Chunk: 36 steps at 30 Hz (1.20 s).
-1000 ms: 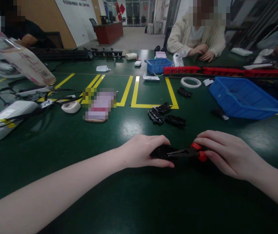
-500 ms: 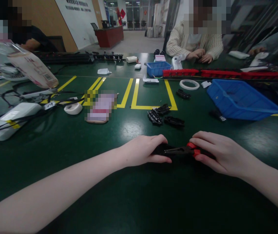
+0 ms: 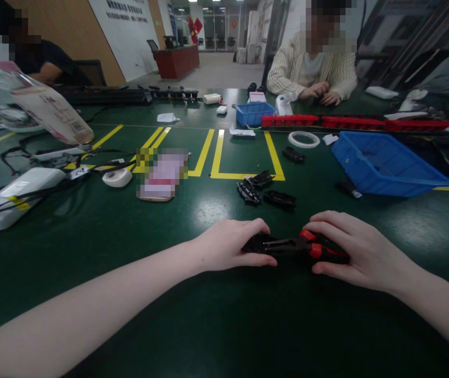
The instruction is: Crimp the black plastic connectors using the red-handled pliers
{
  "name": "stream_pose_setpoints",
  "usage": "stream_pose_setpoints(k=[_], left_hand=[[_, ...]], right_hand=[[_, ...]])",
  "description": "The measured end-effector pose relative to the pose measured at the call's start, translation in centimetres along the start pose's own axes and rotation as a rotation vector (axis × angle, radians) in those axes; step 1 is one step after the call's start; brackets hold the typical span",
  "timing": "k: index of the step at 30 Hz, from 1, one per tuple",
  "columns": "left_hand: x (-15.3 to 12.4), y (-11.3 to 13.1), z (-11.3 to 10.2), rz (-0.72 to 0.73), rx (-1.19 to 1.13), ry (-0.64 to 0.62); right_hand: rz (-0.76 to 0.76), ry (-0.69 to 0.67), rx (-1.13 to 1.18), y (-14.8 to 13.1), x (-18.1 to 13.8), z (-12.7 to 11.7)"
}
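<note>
Just below centre of frame, the left hand (image 3: pixel 240 245) grips a black part (image 3: pixel 254 243) between thumb and fingers, apparently to steady it against the pliers (image 3: pixel 289 244). The right hand (image 3: pixel 360 252) holds the pliers by their red handles (image 3: pixel 316 251), thumb lowest, grip seemingly loose. Pliers' long axis: nearly left to right; nose points left. Tip contact: cannot be determined.

I log green table (image 3: pixel 192 325): black parts (image 3: pixel 249 192) beyond left fingers (image 3: pixel 256 227), phone (image 3: pixel 164 176) off to their left, blue bin (image 3: pixel 389 182) past right fingers (image 3: pixel 325 227).
</note>
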<state>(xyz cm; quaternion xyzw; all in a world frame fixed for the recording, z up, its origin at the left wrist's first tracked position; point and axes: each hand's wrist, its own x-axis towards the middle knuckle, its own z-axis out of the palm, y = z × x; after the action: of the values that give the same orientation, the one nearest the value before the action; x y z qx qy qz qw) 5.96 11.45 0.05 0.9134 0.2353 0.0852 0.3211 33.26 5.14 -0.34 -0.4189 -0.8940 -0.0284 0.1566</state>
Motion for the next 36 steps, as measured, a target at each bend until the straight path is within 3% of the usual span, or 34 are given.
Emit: stream_pose_setpoints(k=[10, 17, 30, 36], left_hand=[[0.2, -0.6, 0.6, 0.039, 0.252, 0.147], [0.1, -0.5, 0.6, 0.032, 0.268, 0.138], [-0.3, -0.8, 0.9, 0.162, 0.311, 0.211], [-0.3, -0.9, 0.9, 0.194, 0.361, 0.214]], right_hand=[[0.027, 0.064, -0.064, 1.0, -0.2, -0.1], [-0.046, 0.044, -0.158, 0.6, 0.4, 0.7], [0.087, 0.047, -0.031, -0.4, 0.9, 1.2], [0.042, 0.049, -0.059, 0.1, 1.2, 1.6]])
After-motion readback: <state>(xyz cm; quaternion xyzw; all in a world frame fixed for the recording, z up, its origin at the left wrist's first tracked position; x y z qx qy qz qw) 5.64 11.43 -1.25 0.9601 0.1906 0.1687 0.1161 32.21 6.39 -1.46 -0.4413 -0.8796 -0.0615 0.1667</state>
